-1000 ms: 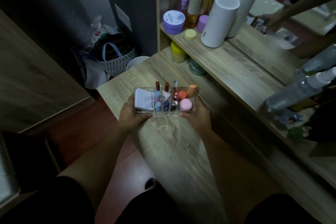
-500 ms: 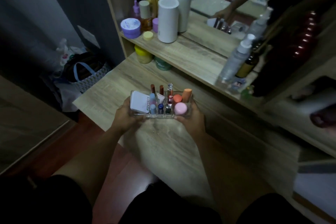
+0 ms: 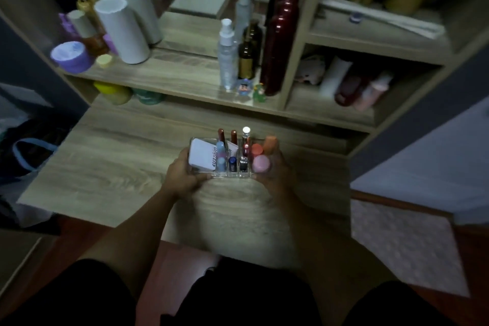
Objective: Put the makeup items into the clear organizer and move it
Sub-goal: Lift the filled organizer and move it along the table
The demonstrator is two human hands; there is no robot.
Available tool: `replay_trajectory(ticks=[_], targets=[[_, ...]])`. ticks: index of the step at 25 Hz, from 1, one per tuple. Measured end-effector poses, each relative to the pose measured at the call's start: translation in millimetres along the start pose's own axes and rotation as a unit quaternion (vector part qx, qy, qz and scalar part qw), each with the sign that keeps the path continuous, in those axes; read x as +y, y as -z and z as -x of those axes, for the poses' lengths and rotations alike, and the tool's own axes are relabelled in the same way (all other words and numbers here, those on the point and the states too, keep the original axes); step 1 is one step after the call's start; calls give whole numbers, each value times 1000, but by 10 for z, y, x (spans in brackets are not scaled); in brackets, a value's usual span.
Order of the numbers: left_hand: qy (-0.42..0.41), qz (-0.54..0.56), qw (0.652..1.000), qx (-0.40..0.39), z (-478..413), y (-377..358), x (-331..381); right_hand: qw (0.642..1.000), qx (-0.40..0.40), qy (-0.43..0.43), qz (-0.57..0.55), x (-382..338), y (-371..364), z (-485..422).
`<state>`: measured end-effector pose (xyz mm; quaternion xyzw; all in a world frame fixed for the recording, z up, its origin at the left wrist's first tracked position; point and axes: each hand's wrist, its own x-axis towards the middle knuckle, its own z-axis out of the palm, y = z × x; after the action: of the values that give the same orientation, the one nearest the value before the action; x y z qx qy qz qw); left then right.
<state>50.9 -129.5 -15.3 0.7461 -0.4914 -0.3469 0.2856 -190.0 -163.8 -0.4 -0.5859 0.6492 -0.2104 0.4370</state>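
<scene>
The clear organizer is held between both hands over the wooden dressing table. My left hand grips its left end and my right hand grips its right end. Inside stand a white compact, several lipsticks and small tubes, a pink round cap and an orange cap. Whether the organizer rests on the table or is lifted off it, I cannot tell.
The shelf behind carries a white cylinder, a purple jar, a spray bottle, a dark bottle and a tall red bottle. Right cubby holds tubes. A bag lies left.
The view has swung to the right, so the right cubbies and red bottle now show. The organizer stays gripped in both hands and sits further right along the table.
</scene>
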Motion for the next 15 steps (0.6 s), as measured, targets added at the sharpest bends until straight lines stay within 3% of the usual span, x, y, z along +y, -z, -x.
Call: replay_trajectory(ticks=[2,6,10,15], targets=[[-19,-2,999,-26,-47,-171,147,998,-12,-60,1,139,206,79],[-52,-1,996,-78,-144,-419,355,995,72,-58,-36,251,439,161],[-68,0,992,-108,-275,-589,478,994,55,-99,-4,354,585,142],[-55,-2,991,-119,-427,-622,508,995,55,-87,13,333,643,46]])
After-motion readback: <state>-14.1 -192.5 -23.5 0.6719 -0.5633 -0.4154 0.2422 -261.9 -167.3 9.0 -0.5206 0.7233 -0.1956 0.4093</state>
